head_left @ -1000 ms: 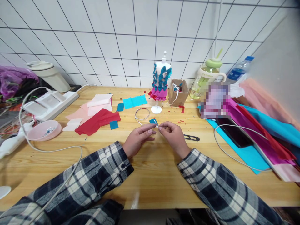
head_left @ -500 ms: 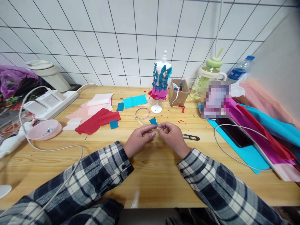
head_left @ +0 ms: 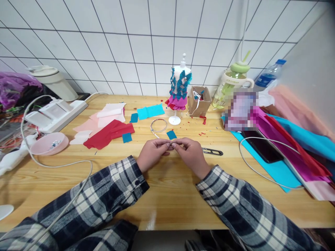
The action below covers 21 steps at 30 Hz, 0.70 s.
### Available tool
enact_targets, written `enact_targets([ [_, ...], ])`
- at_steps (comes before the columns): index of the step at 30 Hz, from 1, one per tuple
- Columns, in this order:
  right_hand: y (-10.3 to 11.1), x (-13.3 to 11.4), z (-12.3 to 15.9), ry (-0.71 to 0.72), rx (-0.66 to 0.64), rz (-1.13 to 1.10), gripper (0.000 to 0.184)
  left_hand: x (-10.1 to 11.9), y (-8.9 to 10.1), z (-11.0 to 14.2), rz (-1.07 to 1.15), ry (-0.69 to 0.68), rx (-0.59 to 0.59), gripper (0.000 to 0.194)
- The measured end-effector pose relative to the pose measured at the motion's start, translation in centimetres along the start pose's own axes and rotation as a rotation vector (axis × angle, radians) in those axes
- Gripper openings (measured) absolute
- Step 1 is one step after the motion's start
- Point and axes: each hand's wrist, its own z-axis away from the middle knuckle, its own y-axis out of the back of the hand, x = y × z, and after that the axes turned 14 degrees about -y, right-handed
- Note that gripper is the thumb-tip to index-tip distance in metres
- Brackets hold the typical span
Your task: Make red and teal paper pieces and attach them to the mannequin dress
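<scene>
My left hand (head_left: 152,153) and my right hand (head_left: 193,157) meet above the middle of the table, fingertips pinched together. Whatever sits between the fingers is too small and hidden to make out. Just beyond the fingertips lies a teal fabric square (head_left: 171,135). A thin coiled loop of wire or cord (head_left: 158,120) rests behind my left hand. Black thread snips (head_left: 215,152) lie beside my right hand, partly covered by it. Farther back, a miniature dress form (head_left: 180,83) stands upright, wearing teal bows over a magenta and red skirt.
Red fabric (head_left: 110,134), pale pink pieces and a blue strip (head_left: 151,111) lie left of centre. A pink bowl (head_left: 49,153) holds small beads. At right are a cardboard box (head_left: 200,109), a bottle (head_left: 230,82), a phone (head_left: 265,150) and layered fabrics. A white cable crosses my left sleeve.
My fingertips have come together, and the thin white thing seen at my right fingertips is now hidden. The view has shifted slightly.
</scene>
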Motion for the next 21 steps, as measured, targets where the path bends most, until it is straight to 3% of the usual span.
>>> enact_targets([
  [11, 0.3, 0.38, 0.08, 0.218, 0.045, 0.185, 0.019, -0.41, 0.02, -0.08, 0.218, 0.107, -0.022, 0.029],
  [21, 0.82, -0.05, 0.27, 0.272, 0.077, 0.368, 0.019, -0.04, 0.1, -0.03, 0.158, 0.113, -0.076, 0.036],
])
